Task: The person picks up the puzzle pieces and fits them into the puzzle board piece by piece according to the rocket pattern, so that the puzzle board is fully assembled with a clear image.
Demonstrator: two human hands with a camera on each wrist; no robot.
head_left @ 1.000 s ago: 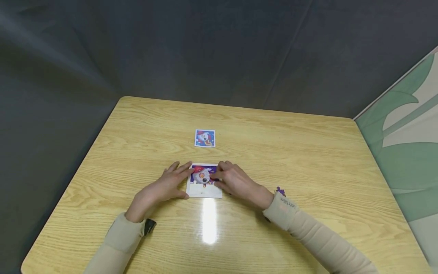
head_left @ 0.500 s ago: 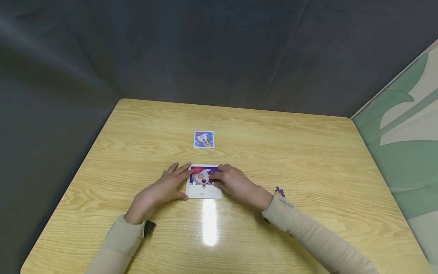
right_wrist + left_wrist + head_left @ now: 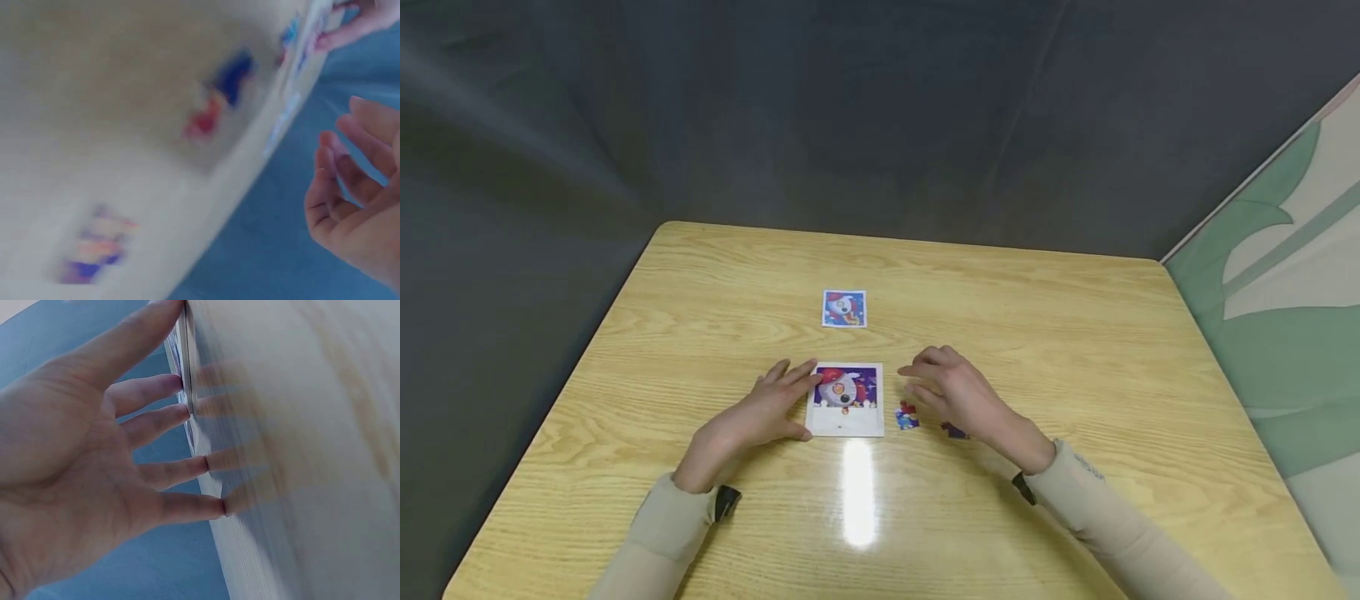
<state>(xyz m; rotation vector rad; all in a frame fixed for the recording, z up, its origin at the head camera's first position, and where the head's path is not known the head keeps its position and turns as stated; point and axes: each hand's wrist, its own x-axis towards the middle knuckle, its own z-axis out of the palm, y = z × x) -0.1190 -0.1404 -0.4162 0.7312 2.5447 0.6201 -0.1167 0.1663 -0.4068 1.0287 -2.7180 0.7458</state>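
A white jigsaw tray (image 3: 847,425) lies on the table, its upper part filled with a picture of a pale dog in a red hat on purple. My left hand (image 3: 760,408) rests along the tray's left edge, fingers spread and straight; in the left wrist view the fingertips (image 3: 215,506) touch down there. Above the table, right of the tray, my right hand (image 3: 962,396) holds nothing, fingers loosely bent. Under it lie a blue-and-red puzzle piece (image 3: 907,416) and a dark purple piece (image 3: 956,431). A purple-and-orange piece (image 3: 97,247) shows blurred in the right wrist view.
A small printed picture card (image 3: 844,309) with the same dog lies beyond the tray. The wooden table (image 3: 1075,333) meets a dark curtain (image 3: 880,125) at the back and left. A green-and-white patterned panel (image 3: 1285,333) stands along the right.
My right hand has let go at the jigsaw's right side and moved right, off the tray. Two loose pieces beside the tray have come into sight. My left hand stays in place.
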